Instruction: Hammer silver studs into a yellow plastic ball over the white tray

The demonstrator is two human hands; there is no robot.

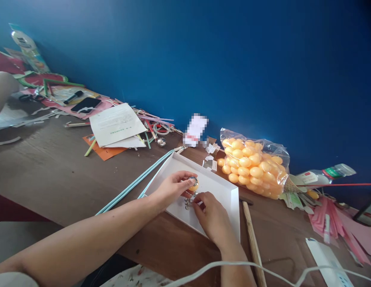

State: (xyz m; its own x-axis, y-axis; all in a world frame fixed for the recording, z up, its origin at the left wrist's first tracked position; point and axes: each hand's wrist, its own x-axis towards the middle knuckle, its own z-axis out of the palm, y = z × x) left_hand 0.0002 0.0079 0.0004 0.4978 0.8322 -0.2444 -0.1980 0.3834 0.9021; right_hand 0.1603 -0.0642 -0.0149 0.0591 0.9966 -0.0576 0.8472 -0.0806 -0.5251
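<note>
Ball and bead cluster, held above a shallow white box (223, 184). Your left hand (177, 185), reaching in from nine o'clock, has its thumb and fingers closed around an orange-yellow ball (193, 186) with a shiny silver top; the grip is narrow, about as wide as the ball itself. A cluster of small silver beads (187, 204) hangs just below the ball, between six and seven o'clock from it, its long axis running roughly from one to seven o'clock. Your right hand (212, 218) comes in from five o'clock, fingers curled and drawn together, tips just beside the upper beads at about three o'clock from the cluster. Of your two hands, the right has its fingertips nearer the beads; whether they pinch one or merely rest against it, you cannot tell, since the fingers hide the contact. Note the surroundings, read from the box: a clear plastic bag of orange-yellow balls (245, 162) at two o'clock, a loose silver ball (161, 142) at eleven, pale blue cords (130, 184) toward nine, and a wooden stick (253, 241) at four.
</note>
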